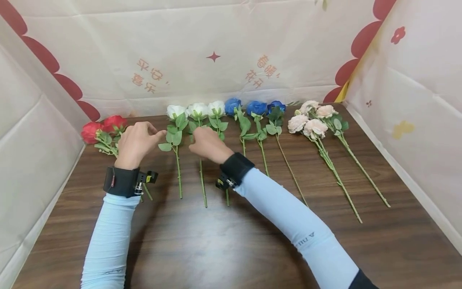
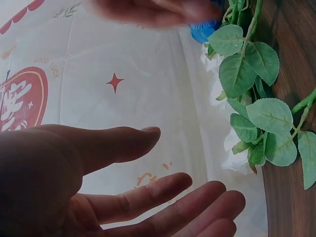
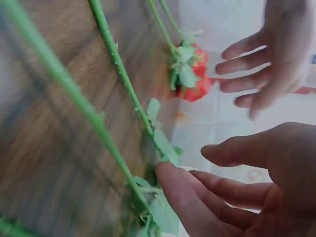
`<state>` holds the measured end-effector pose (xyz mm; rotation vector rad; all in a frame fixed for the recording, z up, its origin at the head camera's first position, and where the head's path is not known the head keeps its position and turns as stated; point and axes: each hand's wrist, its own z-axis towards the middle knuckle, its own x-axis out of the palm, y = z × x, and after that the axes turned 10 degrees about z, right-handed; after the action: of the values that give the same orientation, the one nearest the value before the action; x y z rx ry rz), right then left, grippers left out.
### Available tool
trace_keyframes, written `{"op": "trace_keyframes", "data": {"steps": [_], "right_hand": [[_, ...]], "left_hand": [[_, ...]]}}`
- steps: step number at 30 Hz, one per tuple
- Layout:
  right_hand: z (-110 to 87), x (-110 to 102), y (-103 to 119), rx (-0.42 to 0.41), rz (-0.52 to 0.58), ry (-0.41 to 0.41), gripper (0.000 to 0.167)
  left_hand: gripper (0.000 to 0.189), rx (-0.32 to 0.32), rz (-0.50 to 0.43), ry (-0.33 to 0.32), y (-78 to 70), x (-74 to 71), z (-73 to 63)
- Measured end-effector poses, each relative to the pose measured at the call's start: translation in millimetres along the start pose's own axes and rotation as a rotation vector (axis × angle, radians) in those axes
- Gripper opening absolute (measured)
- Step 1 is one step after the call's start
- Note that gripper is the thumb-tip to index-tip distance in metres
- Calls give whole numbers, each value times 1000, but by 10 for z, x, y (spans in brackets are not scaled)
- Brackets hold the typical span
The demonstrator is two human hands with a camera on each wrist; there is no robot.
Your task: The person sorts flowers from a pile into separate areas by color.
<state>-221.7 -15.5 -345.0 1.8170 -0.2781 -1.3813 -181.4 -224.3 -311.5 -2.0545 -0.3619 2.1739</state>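
Observation:
My left hand point(image 1: 136, 143) is over the stems of the red artificial roses point(image 1: 92, 132) at the left, hiding part of them. Its thumb and fingers are spread, with nothing between them in the left wrist view. My right hand point(image 1: 211, 145) reaches across to the white roses point(image 1: 197, 111), low over their leaves and stems. In the right wrist view the right hand's fingers point(image 3: 180, 190) are loosely bent beside a green leaf point(image 3: 165, 148), thumb apart. Three white roses lie side by side, blooms toward the back wall.
Blue roses point(image 1: 257, 107) lie just right of the white ones, partly behind my right forearm. Farther right, pale pink flowers point(image 1: 315, 128) lie on long stems. All rest on a brown wooden table point(image 1: 202, 245), with printed cloth walls point(image 1: 216, 32) at the back and sides.

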Motion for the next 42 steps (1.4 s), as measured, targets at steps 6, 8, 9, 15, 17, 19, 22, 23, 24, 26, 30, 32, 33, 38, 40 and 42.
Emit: {"op": "trace_keyframes", "data": {"steps": [6,8,9,15,17,19,22,23,24,26,30,32,33,38,40,42], "right_hand": [[-417,-166,-122,-6,9,-23,14],[-530,-225,-172,10,29,-11,15],[-579,-253,-200,20,48,-2,15],[-714,-370,-338,50,148,33,15],[-713,-390,-362,44,156,34,16],[-711,-406,-376,42,168,36,17],[-710,-431,-388,41,189,38,17],[-710,-438,-391,40,196,38,17],[-712,-447,-394,35,194,36,17],[-715,-464,-399,25,186,25,17],[-730,-488,-408,22,167,2,17],[-733,-488,-416,30,165,-1,17],[-734,-486,-420,34,166,-1,17],[-735,-472,-433,42,165,-9,17],[-738,-470,-431,42,161,-14,17],[-740,-474,-423,44,155,-21,17]], "left_hand": [[50,-1,-2,3,46,23,7],[51,-7,-7,7,69,23,17],[51,-9,-11,7,84,22,24],[51,-28,7,-7,246,-1,82],[52,-51,17,0,340,-6,104],[50,-80,27,5,447,3,127],[52,-150,50,28,616,43,162],[54,-175,62,37,671,62,175],[55,-203,75,51,720,84,186],[58,-259,95,90,808,127,209],[59,-299,105,138,929,222,249],[56,-295,100,138,963,261,260],[54,-287,99,133,976,279,265],[49,-253,90,127,1009,359,286],[50,-232,95,122,1010,393,296],[52,-213,108,111,1007,420,305]]}}
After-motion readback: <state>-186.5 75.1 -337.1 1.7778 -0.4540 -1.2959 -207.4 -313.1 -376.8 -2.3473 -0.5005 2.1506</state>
